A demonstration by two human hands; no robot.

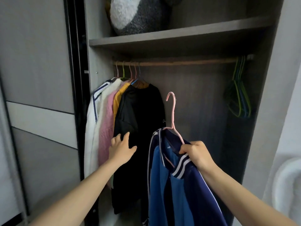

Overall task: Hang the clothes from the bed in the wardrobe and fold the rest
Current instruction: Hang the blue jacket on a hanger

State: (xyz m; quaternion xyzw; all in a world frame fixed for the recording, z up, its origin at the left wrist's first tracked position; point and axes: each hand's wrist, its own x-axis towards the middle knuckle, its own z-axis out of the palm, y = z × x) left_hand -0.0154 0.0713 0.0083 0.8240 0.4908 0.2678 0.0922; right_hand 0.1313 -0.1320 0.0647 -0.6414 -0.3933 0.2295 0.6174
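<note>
My right hand grips a navy and blue jacket with white stripes at its collar, together with the pink hanger it sits on. The hanger's hook points up, well below the wooden rail. My left hand is open, fingers spread, and rests against the black garment that hangs on the rail. White, pink and yellow garments hang to the left of the black one.
Several bare green and blue hangers hang at the rail's right end. A grey and white plush toy lies on the shelf above. The sliding wardrobe door stands to the left. A white object shows at the right edge.
</note>
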